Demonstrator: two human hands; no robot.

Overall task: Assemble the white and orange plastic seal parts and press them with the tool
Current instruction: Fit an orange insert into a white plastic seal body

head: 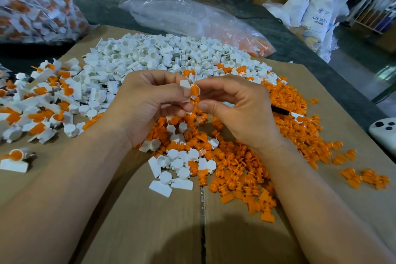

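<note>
Above the middle of the cardboard, my left hand pinches a white seal part that has an orange insert sitting in its cup. My right hand meets it from the right, with thumb and fingertips curled onto the orange insert. A heap of loose white parts lies behind the hands. Loose orange parts spread under and to the right of them. Assembled white-and-orange seals are piled at the left. A dark tool handle shows behind my right hand, partly hidden.
Flattened cardboard covers the dark table. A clear bag with orange parts lies at the back. A large bag of finished seals stands at the back left. A white device sits at the right edge. Boxes and sacks stand beyond.
</note>
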